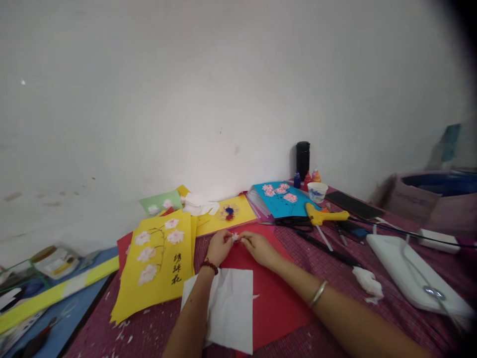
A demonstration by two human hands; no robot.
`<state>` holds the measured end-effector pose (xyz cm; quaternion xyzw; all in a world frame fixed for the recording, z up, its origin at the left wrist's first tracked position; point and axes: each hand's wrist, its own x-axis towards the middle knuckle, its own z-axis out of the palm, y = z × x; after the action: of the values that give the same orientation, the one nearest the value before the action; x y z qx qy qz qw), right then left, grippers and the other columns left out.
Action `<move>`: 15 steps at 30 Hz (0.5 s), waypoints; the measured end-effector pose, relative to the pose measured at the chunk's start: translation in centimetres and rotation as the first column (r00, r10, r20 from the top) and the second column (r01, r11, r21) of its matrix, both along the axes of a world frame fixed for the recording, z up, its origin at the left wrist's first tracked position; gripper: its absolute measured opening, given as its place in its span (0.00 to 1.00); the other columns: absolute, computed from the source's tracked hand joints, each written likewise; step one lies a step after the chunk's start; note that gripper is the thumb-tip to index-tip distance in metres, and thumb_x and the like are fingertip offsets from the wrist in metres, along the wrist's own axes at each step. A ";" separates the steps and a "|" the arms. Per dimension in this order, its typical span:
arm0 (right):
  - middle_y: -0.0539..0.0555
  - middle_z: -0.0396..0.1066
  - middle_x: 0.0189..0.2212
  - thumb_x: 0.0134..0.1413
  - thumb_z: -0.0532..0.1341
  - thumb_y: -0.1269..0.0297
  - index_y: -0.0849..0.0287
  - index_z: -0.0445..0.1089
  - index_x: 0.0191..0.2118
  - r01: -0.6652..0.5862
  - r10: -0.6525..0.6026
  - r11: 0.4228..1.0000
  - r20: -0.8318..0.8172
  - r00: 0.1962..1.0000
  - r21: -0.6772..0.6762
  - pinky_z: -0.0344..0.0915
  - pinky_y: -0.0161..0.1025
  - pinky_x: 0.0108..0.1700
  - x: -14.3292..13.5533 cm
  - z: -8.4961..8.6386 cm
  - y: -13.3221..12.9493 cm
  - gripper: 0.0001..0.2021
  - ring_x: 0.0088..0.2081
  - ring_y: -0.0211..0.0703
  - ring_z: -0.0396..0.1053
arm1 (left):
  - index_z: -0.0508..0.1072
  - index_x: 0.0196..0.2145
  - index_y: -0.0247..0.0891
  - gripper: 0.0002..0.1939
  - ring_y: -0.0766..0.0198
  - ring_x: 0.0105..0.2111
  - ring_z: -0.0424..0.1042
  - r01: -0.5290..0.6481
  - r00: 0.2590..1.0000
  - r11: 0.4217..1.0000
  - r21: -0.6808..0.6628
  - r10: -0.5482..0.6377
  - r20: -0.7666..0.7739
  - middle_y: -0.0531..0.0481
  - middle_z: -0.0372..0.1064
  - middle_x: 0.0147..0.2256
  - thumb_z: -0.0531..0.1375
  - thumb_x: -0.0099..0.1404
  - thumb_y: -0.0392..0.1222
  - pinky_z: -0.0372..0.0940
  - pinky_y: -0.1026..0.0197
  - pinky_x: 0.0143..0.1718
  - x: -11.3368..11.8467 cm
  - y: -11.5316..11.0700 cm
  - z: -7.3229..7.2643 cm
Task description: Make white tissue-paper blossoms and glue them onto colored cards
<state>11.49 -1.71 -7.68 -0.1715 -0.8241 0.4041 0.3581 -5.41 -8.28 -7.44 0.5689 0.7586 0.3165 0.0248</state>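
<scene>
Pinched between the fingertips of my left hand (220,247) and my right hand (259,247) is a small whitish-pink paper flower (235,237). It is held over the far part of a red sheet of card (278,308). A creased white sheet of paper (236,313) lies partly under my left forearm and overlaps the red card. On the left, a stack of yellow card (130,278) carries pale pink paper flowers, a drawn branch and black characters.
A yellow glue gun (328,215) lies to the right, near a patterned cup (317,192), paint bottles (307,180) and a black flask (303,159). Behind are a blue flower card (283,201) and a paint-spattered yellow sheet (212,215). A white flat device (410,273) with cables and crumpled tissue (367,282) lie right.
</scene>
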 end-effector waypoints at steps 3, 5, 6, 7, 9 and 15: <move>0.55 0.75 0.35 0.57 0.49 0.68 0.60 0.72 0.38 0.021 -0.022 1.000 -0.015 1.000 -0.009 0.65 0.38 0.41 0.0 0.2 0.2 0.13 0.37 0.44 0.72 | 0.73 0.30 0.36 0.06 0.64 0.35 0.70 0.002 1.000 1.000 -0.007 -0.002 -0.010 0.49 0.73 0.33 0.57 0.56 0.30 0.62 0.63 0.39 0.3 0.0 0.2; 0.55 0.75 0.33 0.58 0.48 0.66 0.60 0.71 0.36 0.051 -0.051 0.999 -0.022 0.998 -0.015 0.66 0.37 0.39 0.0 0.2 0.5 0.14 0.35 0.44 0.72 | 0.72 0.28 0.36 0.06 0.64 0.34 0.69 -0.012 1.000 1.000 -0.016 0.012 -0.020 0.49 0.72 0.31 0.57 0.55 0.29 0.61 0.62 0.40 0.4 0.1 0.2; 0.55 0.75 0.32 0.59 0.47 0.66 0.61 0.71 0.36 0.067 -0.067 0.998 -0.024 0.997 -0.014 0.66 0.37 0.38 -0.1 0.2 0.6 0.15 0.34 0.43 0.72 | 0.72 0.27 0.35 0.06 0.64 0.33 0.69 -0.019 1.000 1.000 -0.019 0.018 -0.021 0.50 0.72 0.30 0.57 0.55 0.28 0.62 0.61 0.40 0.5 0.1 0.2; 0.55 0.75 0.31 0.60 0.46 0.65 0.61 0.71 0.35 0.083 -0.083 0.996 -0.023 0.996 -0.010 0.66 0.36 0.37 -0.1 0.2 0.8 0.16 0.33 0.43 0.72 | 0.71 0.27 0.34 0.05 0.64 0.33 0.69 -0.026 0.999 0.999 -0.021 0.025 -0.019 0.50 0.71 0.30 0.57 0.56 0.29 0.62 0.60 0.39 0.5 0.1 0.3; 0.55 0.74 0.29 0.61 0.44 0.65 0.61 0.70 0.36 0.119 -0.119 0.993 -0.013 0.993 0.011 0.66 0.35 0.34 -0.1 0.2 1.3 0.18 0.30 0.41 0.71 | 0.71 0.27 0.34 0.05 0.64 0.32 0.69 -0.040 0.999 0.999 -0.020 0.040 -0.006 0.50 0.71 0.30 0.56 0.57 0.29 0.62 0.59 0.39 0.5 0.1 0.4; 0.57 0.74 0.36 0.60 0.46 0.70 0.62 0.69 0.44 0.186 -0.215 0.960 0.126 0.968 0.209 0.65 0.36 0.37 2.4 0.8 3.0 0.16 0.35 0.42 0.71 | 0.70 0.42 0.34 0.13 0.62 0.41 0.71 -0.079 0.995 0.996 0.042 0.076 0.059 0.43 0.73 0.41 0.49 0.63 0.32 0.63 0.60 0.42 0.2 -1.0 3.8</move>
<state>13.87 1.30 -6.91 -0.2478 -0.8622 0.2688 0.3506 -5.25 -9.30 -3.64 0.5302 0.7719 0.3503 0.0216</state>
